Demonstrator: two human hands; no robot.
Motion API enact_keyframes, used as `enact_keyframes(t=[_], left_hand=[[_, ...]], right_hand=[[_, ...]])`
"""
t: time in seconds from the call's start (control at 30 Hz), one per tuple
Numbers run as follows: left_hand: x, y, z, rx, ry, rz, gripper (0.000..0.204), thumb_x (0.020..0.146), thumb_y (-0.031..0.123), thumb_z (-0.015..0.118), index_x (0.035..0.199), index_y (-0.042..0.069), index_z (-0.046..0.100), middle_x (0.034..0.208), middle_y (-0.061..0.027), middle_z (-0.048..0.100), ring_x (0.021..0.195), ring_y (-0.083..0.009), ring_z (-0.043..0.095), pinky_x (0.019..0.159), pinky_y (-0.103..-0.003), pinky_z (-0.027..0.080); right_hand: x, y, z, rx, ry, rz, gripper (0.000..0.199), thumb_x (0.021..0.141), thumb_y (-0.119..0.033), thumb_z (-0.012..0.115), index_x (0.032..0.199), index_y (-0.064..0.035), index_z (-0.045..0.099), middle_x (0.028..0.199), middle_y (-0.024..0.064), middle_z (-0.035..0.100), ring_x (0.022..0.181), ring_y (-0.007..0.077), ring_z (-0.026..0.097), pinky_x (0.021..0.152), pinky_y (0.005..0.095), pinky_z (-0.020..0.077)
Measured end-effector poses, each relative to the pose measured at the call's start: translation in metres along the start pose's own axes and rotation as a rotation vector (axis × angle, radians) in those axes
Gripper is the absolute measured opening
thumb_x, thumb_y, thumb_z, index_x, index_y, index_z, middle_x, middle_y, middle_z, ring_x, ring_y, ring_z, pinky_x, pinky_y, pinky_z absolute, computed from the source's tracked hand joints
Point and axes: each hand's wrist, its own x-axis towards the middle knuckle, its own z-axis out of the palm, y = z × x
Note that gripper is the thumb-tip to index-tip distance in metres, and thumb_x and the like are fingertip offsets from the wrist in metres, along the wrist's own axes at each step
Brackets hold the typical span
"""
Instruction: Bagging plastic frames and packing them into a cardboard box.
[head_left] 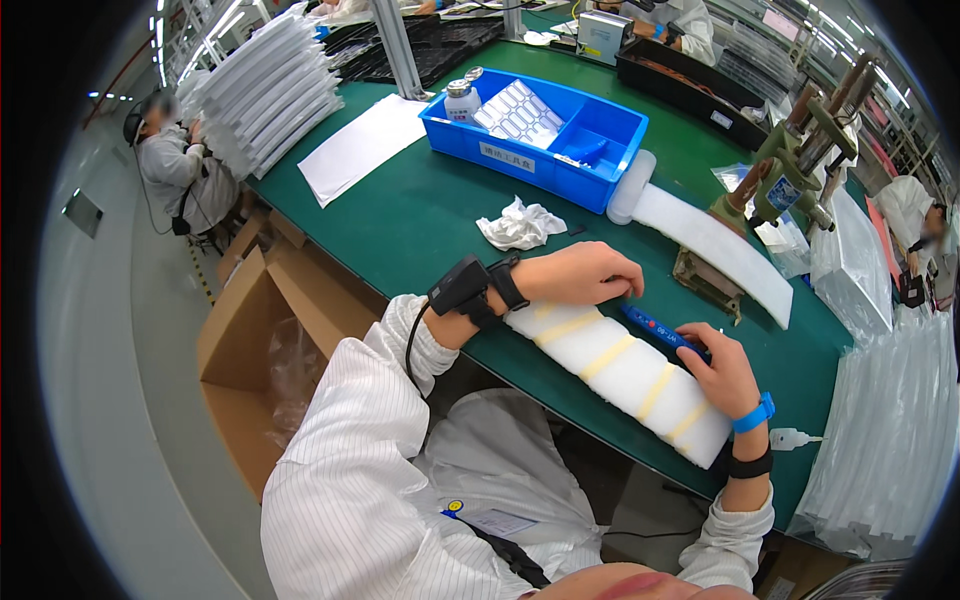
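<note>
Foam bundle: your long white foam block (620,372), banded with pale yellow tape strips, lies slantwise at the near edge of the bench.
Left hand: your left hand (585,273) rests curled, palm down, on the bundle's far end.
Right hand: your right hand (722,372) grips a blue pen-shaped tool (660,331) against the bundle's upper side.
Surface: a green mat-covered workbench (400,220) in a factory hall with other seated workers.
Around: a crumpled white cloth (520,225) lies just beyond your left hand; a blue plastic bin (540,150) sits farther back; a white foam strip (710,245) runs beside it.
Below: an open cardboard box (260,350) stands on the floor.
</note>
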Motion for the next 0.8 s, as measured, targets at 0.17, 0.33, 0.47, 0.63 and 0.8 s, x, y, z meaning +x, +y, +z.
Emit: enact_keyframes(t=[0.17, 0.33, 0.47, 0.63, 0.8], left_hand=[[0.0025, 0.0067, -0.0012, 0.018, -0.023, -0.046, 0.016, 0.087, 0.007, 0.050, 0.095, 0.003, 0.064, 0.085, -0.0096, 0.067, 0.079, -0.0251, 0.064, 0.071, -0.034, 0.049], [0.0005, 0.0023, -0.0010, 0.047, -0.008, -0.007, 0.016, 0.087, 0.007, 0.051, 0.095, 0.003, 0.064, 0.086, -0.0097, 0.067, 0.079, -0.0250, 0.064, 0.071, -0.034, 0.050], [0.0023, 0.0018, 0.0001, 0.018, -0.013, -0.022, 0.016, 0.087, 0.007, 0.051, 0.095, 0.003, 0.064, 0.087, -0.0099, 0.068, 0.080, -0.0256, 0.064, 0.071, -0.035, 0.050], [0.0007, 0.0052, -0.0017, 0.034, -0.019, -0.024, 0.016, 0.087, 0.006, 0.051, 0.095, 0.003, 0.064, 0.088, -0.0099, 0.068, 0.082, -0.0256, 0.064, 0.072, -0.034, 0.050], [0.0017, 0.0060, -0.0016, 0.045, -0.025, -0.038, 0.016, 0.087, 0.006, 0.051, 0.096, 0.003, 0.064, 0.090, -0.0098, 0.068, 0.083, -0.0253, 0.064, 0.073, -0.034, 0.051]], right_hand=[[-0.0006, 0.0049, -0.0015, 0.003, -0.006, -0.003, 0.023, 0.084, -0.012, 0.062, 0.104, -0.0004, 0.061, 0.091, 0.0179, 0.066, 0.083, 0.0309, 0.064, 0.075, 0.0345, 0.0500], [-0.0002, 0.0025, 0.0005, -0.005, 0.001, -0.011, 0.023, 0.084, -0.012, 0.062, 0.104, -0.0006, 0.061, 0.091, 0.0177, 0.066, 0.082, 0.0310, 0.064, 0.075, 0.0344, 0.0499], [-0.0004, 0.0050, -0.0001, -0.001, 0.002, -0.024, 0.023, 0.084, -0.012, 0.062, 0.104, -0.0007, 0.061, 0.090, 0.0178, 0.065, 0.082, 0.0309, 0.064, 0.074, 0.0341, 0.0498], [-0.0007, 0.0048, 0.0016, 0.005, -0.014, -0.003, 0.023, 0.084, -0.012, 0.062, 0.104, -0.0007, 0.061, 0.090, 0.0175, 0.065, 0.081, 0.0306, 0.064, 0.073, 0.0340, 0.0497], [-0.0006, 0.0097, 0.0013, -0.008, 0.003, -0.043, 0.023, 0.084, -0.012, 0.062, 0.104, -0.0008, 0.061, 0.090, 0.0173, 0.065, 0.081, 0.0309, 0.063, 0.073, 0.0337, 0.0497]])
